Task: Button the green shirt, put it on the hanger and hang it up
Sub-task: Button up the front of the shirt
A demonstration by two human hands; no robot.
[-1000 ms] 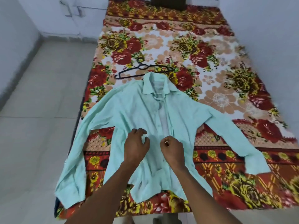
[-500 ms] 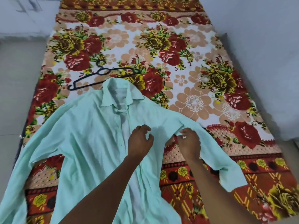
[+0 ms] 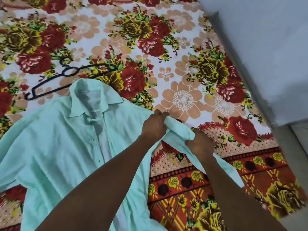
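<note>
Green shirt (image 3: 55,147) lies face up on the bed (image 3: 183,72), filling the left and centre of the frame, collar toward the upper left. Front placket is open down the middle, white lining showing; no buttons look done from here. Black hanger (image 3: 66,75) sits on the bedspread just above the collar, partly tucked under it.

Both hands are on the shirt's sleeve at centre right. Left hand (image 3: 154,126) has its fingers curled round a bunched fold near the shoulder. Right hand (image 3: 200,144) grips the same sleeve just beyond it, further down toward the cuff (image 3: 233,174), which trails to the lower right.

Handling read: thin, light, floppy fabric with no stiffness. It creases and bunches wherever it's gripped and will slide on the bedspread if dragged. Likely the sleeve is being straightened before buttoning.

For buttoning, pinch the two placket edges close to each button, working from the collar down. For the hanger, take hold at the collar and shoulder seams, not the sleeves.
</note>
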